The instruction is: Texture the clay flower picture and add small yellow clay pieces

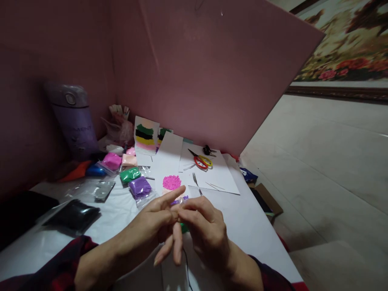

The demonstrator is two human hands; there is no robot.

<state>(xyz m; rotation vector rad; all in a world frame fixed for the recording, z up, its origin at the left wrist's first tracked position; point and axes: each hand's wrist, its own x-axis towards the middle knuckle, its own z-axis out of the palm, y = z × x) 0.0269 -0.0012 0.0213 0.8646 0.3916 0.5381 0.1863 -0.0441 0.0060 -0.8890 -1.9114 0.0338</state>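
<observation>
My left hand (160,216) hovers over the white paper, index finger stretched out, thumb and middle finger pressed together, the other fingers hanging loose. Against those fingertips my right hand (207,230) is closed in a pinch. What the two hands hold between them, if anything, is too small or hidden. Just beyond them lies a picture made of soft clay: a round pink patch (171,182) of short strips, with peach clay below it and purple bits (183,199) partly behind my fingers. A piece of green (184,228) shows between my hands.
A fork (197,184), thin sticks (215,186), red-and-yellow scissors (201,161) and keys (207,150) lie beyond my hands. To the left are bagged clay packets in purple (140,187), green (130,175) and black (72,216). A purple tumbler (74,125) stands near the pink wall.
</observation>
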